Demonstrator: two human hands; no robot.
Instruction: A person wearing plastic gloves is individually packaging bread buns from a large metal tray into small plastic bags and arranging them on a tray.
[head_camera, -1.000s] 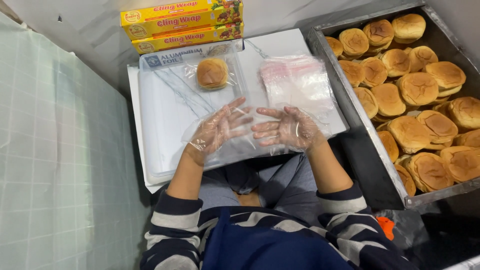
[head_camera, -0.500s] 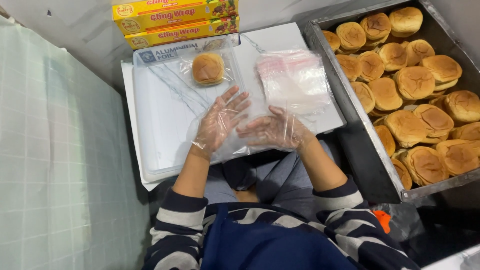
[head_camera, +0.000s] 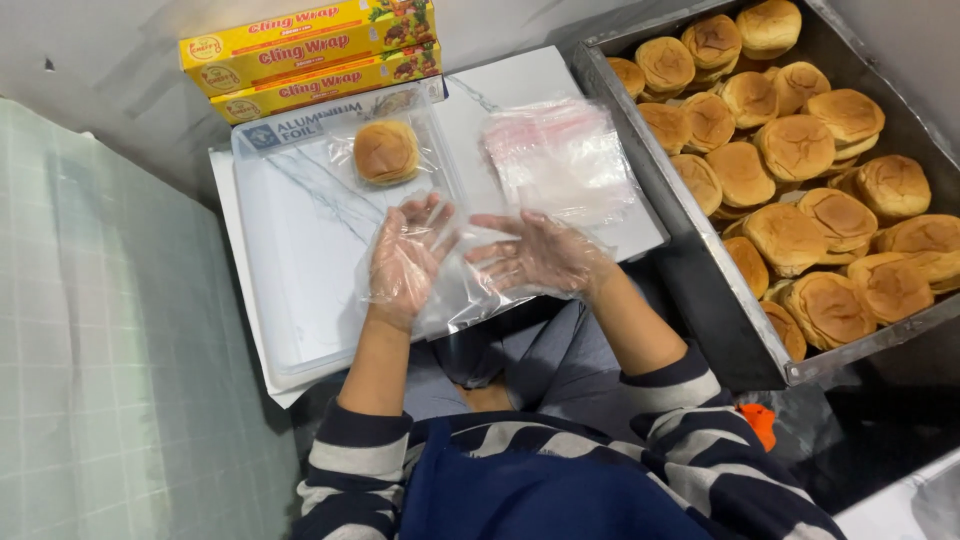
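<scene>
**Hand and Workpiece Status: Gloved Hands over Plastic Sheet**

I found both hands in thin clear disposable gloves, held above the white board (head_camera: 300, 290). The left hand (head_camera: 405, 255) was spread, fingers extended and apart, gripping nothing. The right hand (head_camera: 540, 255) was likewise spread, fingers pointing toward the left hand, palm partly turned up, gripping nothing that I could make out. The two hands were close together but not touching.

Under and between the hands lay a clear plastic sheet (head_camera: 455, 295), resting on the near part of the board, its near edge overhanging toward the person. I could not tell whether the fingertips touched the sheet.

At the far part of the board lay a single bun (head_camera: 386, 152) on clear film. To the right of that bun, still on the board, lay a stack of clear plastic bags (head_camera: 560, 155). Beyond the board's far edge stood yellow wrap boxes (head_camera: 310, 50), with a foil box (head_camera: 300, 122) just before them. To the right of the board stood a metal tray (head_camera: 640, 150) filled with buns (head_camera: 800, 150).
</scene>
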